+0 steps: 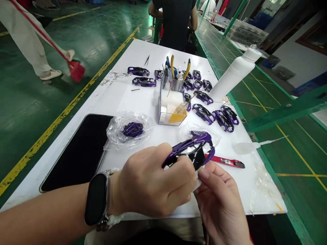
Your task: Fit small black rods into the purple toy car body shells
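A purple and black toy car body shell (196,149) is gripped in my left hand (155,180), tilted above the table's near edge. The fingers wrap around its left end and hide part of it. My right hand (222,197) is closed close to the shell's lower right side, thumb against the fingers. Between them shows a small white piece (198,182), mostly covered; its material cannot be made out. Just beyond the hands lie a clear plastic bag (187,132) and a red utility knife (230,162). Another clear bag (114,131) holds purple parts (133,129).
A clear organizer (172,119) with pliers and bottles stands mid-table. Several car shells (203,113) lie around it. A white bottle (233,73) stands at right, a black tablet (79,153) at left. A person with a red broom (76,70) walks left; another sits ahead.
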Demonstrator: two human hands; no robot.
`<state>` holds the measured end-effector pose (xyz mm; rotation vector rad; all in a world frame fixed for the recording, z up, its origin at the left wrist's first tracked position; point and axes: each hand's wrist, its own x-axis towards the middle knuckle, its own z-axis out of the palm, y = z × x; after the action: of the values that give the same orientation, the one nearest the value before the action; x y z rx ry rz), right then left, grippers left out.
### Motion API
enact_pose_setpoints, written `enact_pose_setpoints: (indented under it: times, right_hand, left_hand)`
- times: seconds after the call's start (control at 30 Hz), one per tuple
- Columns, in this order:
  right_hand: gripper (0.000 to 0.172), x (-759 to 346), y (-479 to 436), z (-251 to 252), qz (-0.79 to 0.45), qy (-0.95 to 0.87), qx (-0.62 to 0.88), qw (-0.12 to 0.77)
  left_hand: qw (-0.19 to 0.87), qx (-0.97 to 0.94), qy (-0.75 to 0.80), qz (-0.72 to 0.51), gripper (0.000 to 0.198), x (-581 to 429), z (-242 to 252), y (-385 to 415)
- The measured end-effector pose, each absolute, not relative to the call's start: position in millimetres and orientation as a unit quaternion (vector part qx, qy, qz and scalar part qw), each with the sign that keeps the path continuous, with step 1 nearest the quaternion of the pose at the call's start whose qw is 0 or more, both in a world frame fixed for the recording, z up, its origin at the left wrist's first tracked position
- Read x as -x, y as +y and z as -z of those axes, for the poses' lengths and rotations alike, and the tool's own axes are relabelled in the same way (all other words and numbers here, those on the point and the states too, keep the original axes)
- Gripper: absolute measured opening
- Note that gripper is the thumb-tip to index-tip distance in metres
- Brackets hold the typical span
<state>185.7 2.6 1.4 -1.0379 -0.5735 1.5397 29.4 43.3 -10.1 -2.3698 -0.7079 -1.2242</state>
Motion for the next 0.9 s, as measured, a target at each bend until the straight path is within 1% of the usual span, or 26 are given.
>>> enact_pose_setpoints:
  times: [0.2,0.37,0.67,0.9]
  right_hand:
    - [0.019,-190.2,4.8,-1.3,-0.654,-0.235,0.460,0.553]
    - [0.023,-191.7,3.2,-0.2,-0.635,-0.247,0.487,0.546]
    - [0.020,-187.6,5.8,-1.3,-0.611,-0.252,0.486,0.572]
    - [0.024,-185.8,4.4,-3.2,-0.618,-0.236,0.485,0.572]
  left_hand:
    - [0.170,0.848,-0.262,0.428,0.003,-30.3,8.7,45.4]
    - [0.175,0.849,-0.264,0.423,0.006,-31.1,9.1,46.9]
    - [0.174,0.847,-0.264,0.427,0.006,-31.3,9.9,45.3]
    - [0.173,0.841,-0.273,0.433,0.006,-31.9,10.5,44.8]
